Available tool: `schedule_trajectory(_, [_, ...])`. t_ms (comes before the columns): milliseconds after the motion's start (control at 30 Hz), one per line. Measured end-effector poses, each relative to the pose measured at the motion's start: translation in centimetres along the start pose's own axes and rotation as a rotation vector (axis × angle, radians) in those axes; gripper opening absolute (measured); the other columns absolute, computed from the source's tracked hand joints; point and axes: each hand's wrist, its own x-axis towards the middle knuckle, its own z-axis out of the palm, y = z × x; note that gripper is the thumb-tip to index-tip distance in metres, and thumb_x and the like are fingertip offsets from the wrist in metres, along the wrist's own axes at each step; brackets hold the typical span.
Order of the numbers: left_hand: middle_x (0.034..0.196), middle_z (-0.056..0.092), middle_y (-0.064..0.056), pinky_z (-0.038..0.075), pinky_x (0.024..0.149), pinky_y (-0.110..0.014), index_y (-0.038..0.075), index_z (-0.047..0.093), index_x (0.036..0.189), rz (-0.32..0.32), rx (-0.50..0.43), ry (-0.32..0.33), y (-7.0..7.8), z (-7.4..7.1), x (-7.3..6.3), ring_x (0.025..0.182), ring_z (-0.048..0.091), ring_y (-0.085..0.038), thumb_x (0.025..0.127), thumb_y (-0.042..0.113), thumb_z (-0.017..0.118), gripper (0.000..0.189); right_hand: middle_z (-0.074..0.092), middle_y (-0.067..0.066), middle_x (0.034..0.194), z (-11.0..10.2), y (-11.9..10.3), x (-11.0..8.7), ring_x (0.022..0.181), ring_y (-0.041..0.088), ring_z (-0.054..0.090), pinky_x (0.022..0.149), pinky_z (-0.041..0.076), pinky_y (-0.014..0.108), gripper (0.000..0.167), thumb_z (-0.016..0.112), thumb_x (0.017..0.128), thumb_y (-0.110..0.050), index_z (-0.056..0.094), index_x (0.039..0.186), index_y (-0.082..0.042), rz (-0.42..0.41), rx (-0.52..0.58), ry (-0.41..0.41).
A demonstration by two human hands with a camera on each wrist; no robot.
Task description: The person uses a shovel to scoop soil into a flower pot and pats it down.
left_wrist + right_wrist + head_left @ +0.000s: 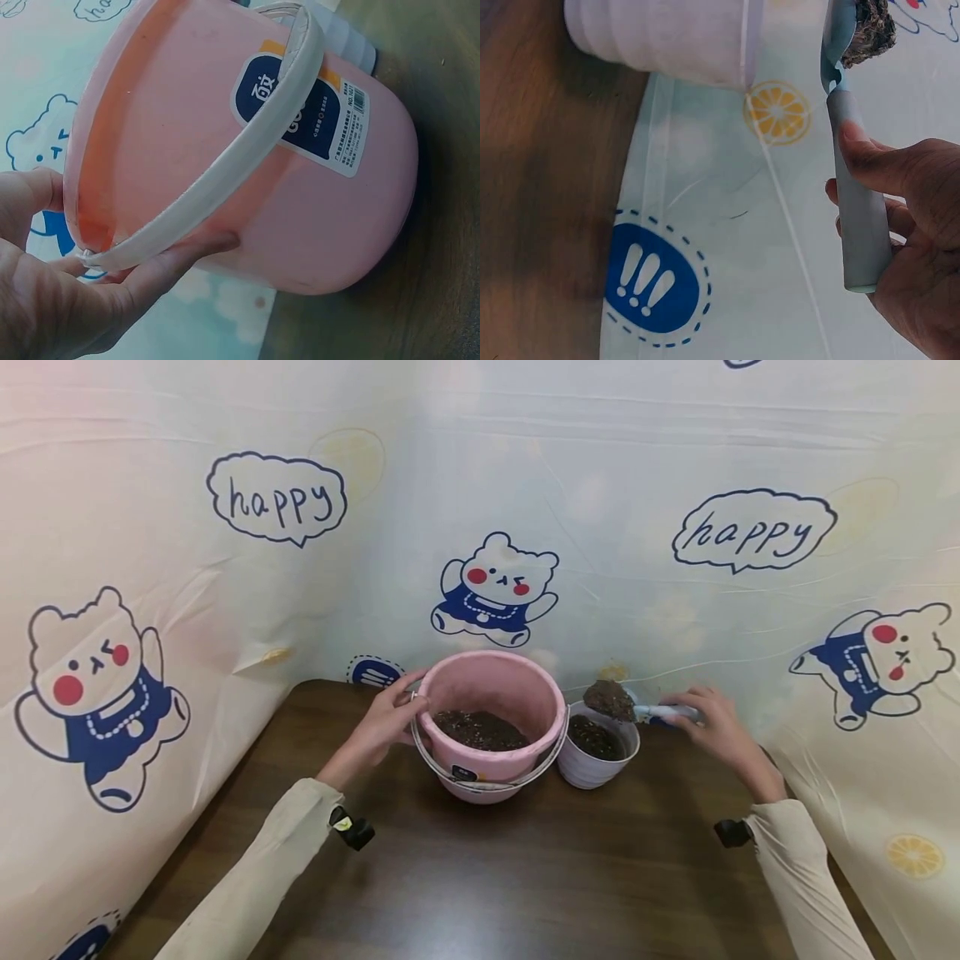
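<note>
A pink bucket [513,767] with dark soil [480,731] in its bottom stands on the table. My left hand [378,727] grips its left rim, close to where the white bail handle [217,184] joins. In the left wrist view, a finger lies along the outer wall. Just right of the bucket is a small white ribbed pot [592,770], with soil [594,737] inside. My right hand [720,731] holds a light blue trowel [861,202] by its handle, thumb along the top. A heaped clump of soil [609,700] sits on the blade, over the pot's far rim.
The dark wooden table [465,877] extends in front of both containers. Behind it and at both sides hangs a pale printed cloth [600,610] with bears and lettering, close behind the bucket and pot. A dark wrist camera [731,833] sits at the right cuff.
</note>
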Motion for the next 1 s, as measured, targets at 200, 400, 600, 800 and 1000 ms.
schedule_trajectory(200, [0.167,0.033,-0.024,0.065,0.083,-0.049,0.020,0.027,0.167,0.001,0.000,-0.001,0.1,0.1,-0.1,0.135,0.051,-0.050,0.104,0.015,0.053,0.068,0.069,0.018,0.094,0.1,0.3,-0.9,0.085,0.035,0.052,0.070,0.027,0.040,0.027,0.082,0.081,0.008,0.076,0.106,0.002,0.055,-0.033,-0.016])
schedule_trajectory(400, [0.167,0.032,-0.023,0.065,0.084,-0.050,0.021,0.028,0.167,-0.007,0.008,0.007,0.1,0.1,-0.1,0.135,0.052,-0.049,0.105,0.017,0.053,0.068,0.067,0.017,0.096,0.7,0.5,-1.3,0.085,0.032,0.047,0.071,0.021,0.040,0.025,0.082,0.082,0.007,0.077,0.106,0.001,0.066,-0.100,0.018])
schedule_trajectory(600, [0.166,0.033,-0.023,0.064,0.086,-0.051,0.022,0.028,0.167,-0.013,0.015,0.016,0.1,0.2,-0.1,0.134,0.053,-0.046,0.104,0.018,0.054,0.068,0.062,0.015,0.093,1.2,0.7,-1.4,0.084,0.029,0.040,0.072,0.019,0.044,0.025,0.081,0.082,0.011,0.076,0.105,0.002,0.031,-0.140,0.083])
schedule_trajectory(800, [0.166,0.034,-0.024,0.064,0.085,-0.051,0.022,0.028,0.167,-0.009,0.017,0.015,-0.1,0.3,0.0,0.133,0.054,-0.047,0.105,0.018,0.053,0.067,0.058,0.019,0.094,1.5,0.9,-1.5,0.090,0.038,0.043,0.075,0.024,0.056,0.029,0.078,0.081,0.016,0.074,0.107,0.003,-0.041,-0.188,0.137])
schedule_trajectory(1000, [0.166,0.034,-0.023,0.065,0.084,-0.050,0.023,0.028,0.167,-0.015,0.016,0.021,-0.2,0.3,0.0,0.133,0.054,-0.047,0.105,0.020,0.054,0.067,0.057,0.022,0.101,1.4,0.8,-1.4,0.098,0.045,0.043,0.079,0.025,0.060,0.035,0.075,0.082,0.019,0.072,0.112,0.003,-0.104,-0.238,0.179])
